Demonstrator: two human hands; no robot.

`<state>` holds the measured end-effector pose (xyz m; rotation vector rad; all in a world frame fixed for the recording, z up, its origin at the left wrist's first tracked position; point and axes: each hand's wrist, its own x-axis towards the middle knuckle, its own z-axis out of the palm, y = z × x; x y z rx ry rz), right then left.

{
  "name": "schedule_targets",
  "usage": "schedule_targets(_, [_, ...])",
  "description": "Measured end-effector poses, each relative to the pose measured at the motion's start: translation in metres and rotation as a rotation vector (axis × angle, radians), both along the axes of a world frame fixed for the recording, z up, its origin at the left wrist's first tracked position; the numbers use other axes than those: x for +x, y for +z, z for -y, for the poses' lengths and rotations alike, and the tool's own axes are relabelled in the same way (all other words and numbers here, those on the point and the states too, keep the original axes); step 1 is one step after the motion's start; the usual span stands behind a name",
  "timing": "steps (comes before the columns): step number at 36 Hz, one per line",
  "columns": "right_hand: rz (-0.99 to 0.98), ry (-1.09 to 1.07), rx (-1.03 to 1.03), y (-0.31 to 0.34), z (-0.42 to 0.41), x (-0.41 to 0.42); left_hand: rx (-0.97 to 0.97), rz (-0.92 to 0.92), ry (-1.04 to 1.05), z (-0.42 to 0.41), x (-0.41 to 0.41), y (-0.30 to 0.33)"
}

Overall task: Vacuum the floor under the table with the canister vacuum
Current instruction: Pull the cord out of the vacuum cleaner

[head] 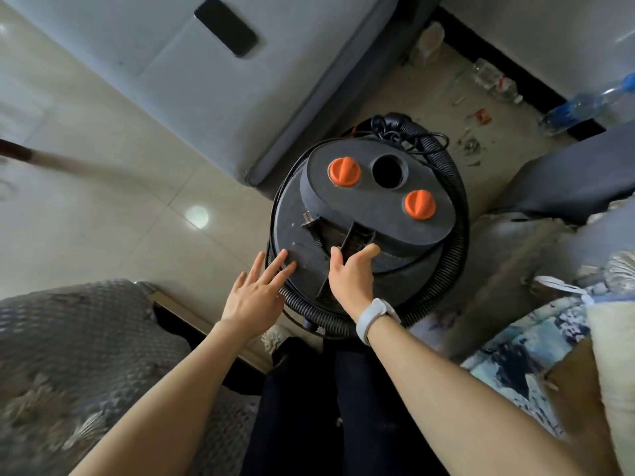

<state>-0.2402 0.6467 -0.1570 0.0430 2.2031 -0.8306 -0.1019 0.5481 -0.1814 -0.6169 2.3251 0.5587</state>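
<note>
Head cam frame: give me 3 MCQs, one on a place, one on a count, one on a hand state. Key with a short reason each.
1. Where does the black phone lie?
A. on the grey sofa cushion
B. on the vacuum lid
C. on the floor by the bottles

2. How many orange knobs are on top of the canister vacuum?
A. one
B. two
C. four

3. What is the left hand doing?
A. gripping the hose
B. curled into a fist
C. open, fingers straight, reaching to the lid edge

Key:
1 A: the phone rests flat on the grey cushion, beyond the vacuum.
2 B: one orange knob sits left of the round opening, the second to its right.
3 C: the fingers are spread and straight at the lid; the right hand curls at the carry handle.
</note>
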Motion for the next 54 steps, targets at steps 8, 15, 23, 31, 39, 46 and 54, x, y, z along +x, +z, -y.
schedule_targets(8, [0.055,0.041,0.043,0.002,0.028,0.068,0.012,0.021,0.179,0.02,0.052,0.012])
schedule_targets(15, [-0.003,0.453,0.184,0.02,-0.002,0.079,-0.045,-0.328,0.358,0.004,0.06,0.018])
schedule_targets(23, [-0.62,0.69,0.189,0.018,-0.051,-0.003,0.114,-0.341,0.408,-0.041,0.013,0.012])
schedule_targets(31, [-0.247,0.717,0.28,0.002,-0.045,-0.007,0.046,-0.351,0.475,-0.041,0.011,0.002])
schedule_targets(39, [-0.163,0.745,0.274,0.005,-0.034,0.037,0.088,-0.278,0.519,-0.032,0.058,0.007])
schedule_targets(46, [-0.156,0.858,0.245,0.008,0.0,0.091,0.032,-0.26,0.59,-0.012,0.121,0.012])
schedule_targets(54, [-0.169,0.979,0.175,0.013,0.078,0.117,-0.024,-0.297,0.732,0.048,0.152,0.019])
